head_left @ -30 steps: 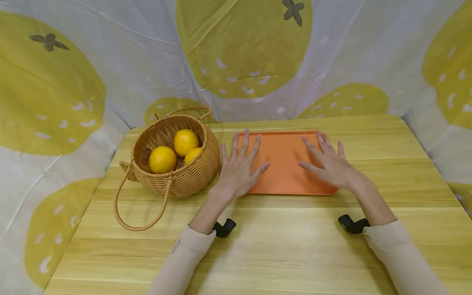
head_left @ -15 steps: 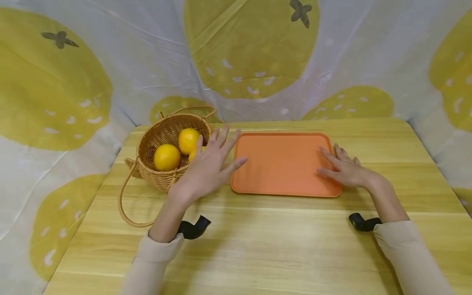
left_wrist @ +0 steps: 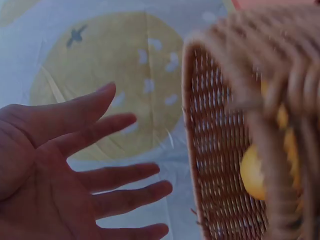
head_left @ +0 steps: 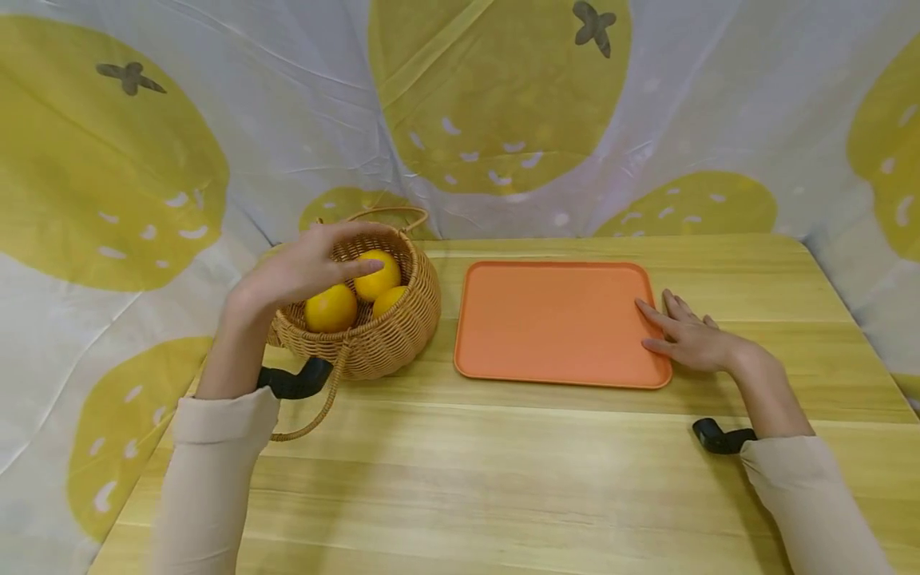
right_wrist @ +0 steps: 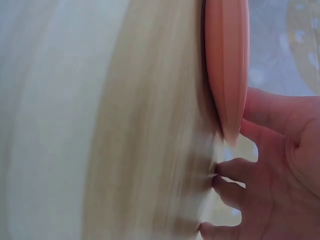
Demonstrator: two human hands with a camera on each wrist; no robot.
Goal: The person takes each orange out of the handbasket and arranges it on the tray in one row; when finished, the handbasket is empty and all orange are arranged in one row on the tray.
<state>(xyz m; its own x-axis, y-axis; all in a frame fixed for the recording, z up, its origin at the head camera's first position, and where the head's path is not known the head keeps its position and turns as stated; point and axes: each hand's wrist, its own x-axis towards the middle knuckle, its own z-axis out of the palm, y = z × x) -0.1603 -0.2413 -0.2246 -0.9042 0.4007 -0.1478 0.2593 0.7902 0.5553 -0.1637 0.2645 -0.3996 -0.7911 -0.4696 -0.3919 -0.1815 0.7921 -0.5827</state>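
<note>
1. Leftmost, the left hand (head_left: pixel 302 267) hovers over the open mouth of the wicker basket (head_left: pixel 388 339), fingers straight and spread, holding nothing; the left wrist view shows the same flat palm (left_wrist: pixel 55 175) just beside the basket's woven wall (left_wrist: pixel 220 150)
2. Inside the basket lie three oranges: one at the front left (head_left: pixel 331 308), one further back (head_left: pixel 378 275) just under the fingertips, and a third (head_left: pixel 389 300) at the right, partly hidden by the rim
3. Just in front, the basket's loop handle (head_left: pixel 316 411) lies flat on the wooden table (head_left: pixel 503 479)
4. Right of the basket, near but apart from it, sits an orange tray (head_left: pixel 553 319) with nothing on it
5. Furthest right, the right hand (head_left: pixel 693 339) rests flat on the table with relaxed fingers, its fingertips touching the tray's right edge; the right wrist view shows the thumb (right_wrist: pixel 272 112) against the tray's rim (right_wrist: pixel 227 75)
</note>
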